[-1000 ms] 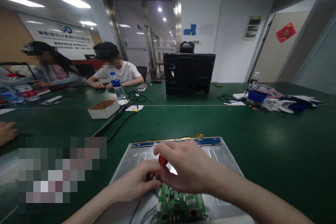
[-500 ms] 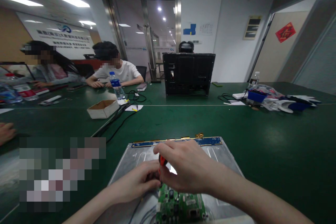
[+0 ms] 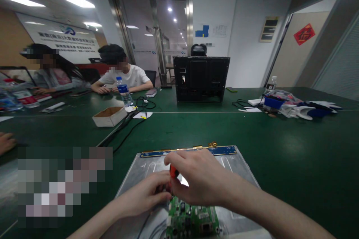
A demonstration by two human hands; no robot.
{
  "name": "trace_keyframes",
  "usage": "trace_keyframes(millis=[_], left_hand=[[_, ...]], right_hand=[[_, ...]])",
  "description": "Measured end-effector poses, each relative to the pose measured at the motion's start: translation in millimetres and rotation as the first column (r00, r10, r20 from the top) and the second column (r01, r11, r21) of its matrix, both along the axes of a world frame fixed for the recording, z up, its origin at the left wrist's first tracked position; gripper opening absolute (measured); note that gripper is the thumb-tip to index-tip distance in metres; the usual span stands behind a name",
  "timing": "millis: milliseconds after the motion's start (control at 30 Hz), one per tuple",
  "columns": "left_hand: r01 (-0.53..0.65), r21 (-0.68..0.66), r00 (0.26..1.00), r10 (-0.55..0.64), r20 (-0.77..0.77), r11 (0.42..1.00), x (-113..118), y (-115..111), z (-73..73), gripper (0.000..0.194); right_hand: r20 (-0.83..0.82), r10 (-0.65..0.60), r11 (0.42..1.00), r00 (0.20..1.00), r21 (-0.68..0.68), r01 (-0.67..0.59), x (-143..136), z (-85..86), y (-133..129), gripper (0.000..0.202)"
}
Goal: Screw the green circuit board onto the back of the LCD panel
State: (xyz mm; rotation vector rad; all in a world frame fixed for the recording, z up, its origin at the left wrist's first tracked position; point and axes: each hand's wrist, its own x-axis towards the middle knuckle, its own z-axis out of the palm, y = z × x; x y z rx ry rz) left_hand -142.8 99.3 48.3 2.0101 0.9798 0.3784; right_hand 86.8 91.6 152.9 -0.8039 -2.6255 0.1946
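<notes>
An orange and black screwdriver [image 3: 173,171] stands upright, its handle gripped by the fingers of my right hand [image 3: 198,177]. My left hand [image 3: 153,192] is closed, its fingertips pinched at the screwdriver's lower part; the tip is hidden behind them. Directly below both hands is a green circuit board [image 3: 193,218], fixed on the silver metal back of a flat panel [image 3: 133,175]. Along that panel's far edge runs a narrow blue circuit strip [image 3: 224,151] with golden tabs. Dark cables [image 3: 144,226] lie on the metal left of the green board.
Ahead on the green table [image 3: 190,129] are an upright black monitor housing [image 3: 202,78], an open cardboard box [image 3: 109,117], a water bottle [image 3: 123,92] and black cables. Gloves and a blue tray [image 3: 273,102] lie at right. Two people sit at the far left; another person's hand [image 3: 7,142] shows nearby.
The screwdriver handle has turned a little in my right hand, showing more orange on its left side. Both hands keep their places.
</notes>
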Motion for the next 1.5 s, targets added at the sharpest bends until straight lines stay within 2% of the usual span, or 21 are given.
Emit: trace_keyframes(millis=[200,467,667,1067,1200,1400,1500], left_hand=[[-0.012,0.003,1.000,0.012,0.009,1.000,1,-1,0.4,0.012],[-0.025,0.014,0.999,0.024,0.040,1.000,2,-4,0.2,0.012],[0.007,0.059,1.000,-0.007,0.003,0.998,3,-2,7.3,0.009],[-0.004,0.004,1.000,0.004,0.012,1.000,7,-1,15.1,0.007],[-0.022,0.039,1.000,0.021,0.023,0.999,8,-3,18.3,0.006],[-0.002,0.036,1.000,0.003,-0.011,0.999,6,-3,14.1,0.009],[-0.041,0.041,0.999,0.042,-0.006,0.998,6,-5,11.0,0.013]], right_hand=[[-0.012,0.015,1.000,1.000,-0.009,-0.015,0,0.0,1,0.026],[-0.012,0.014,1.000,1.000,0.003,-0.014,-1,-0.4,2,0.020],[0.006,-0.008,0.999,1.000,0.034,0.007,-2,-2.6,2,0.015],[-0.015,-0.006,0.999,1.000,0.045,0.006,-2,-9.5,6,0.014],[-0.017,-0.014,0.999,1.000,0.033,0.015,-3,-10.4,7,0.019],[-0.009,-0.004,1.000,1.000,0.016,0.004,-2,-7.8,5,0.016],[-0.017,0.019,1.000,1.000,-0.012,-0.019,-1,-5.2,4,0.026]])
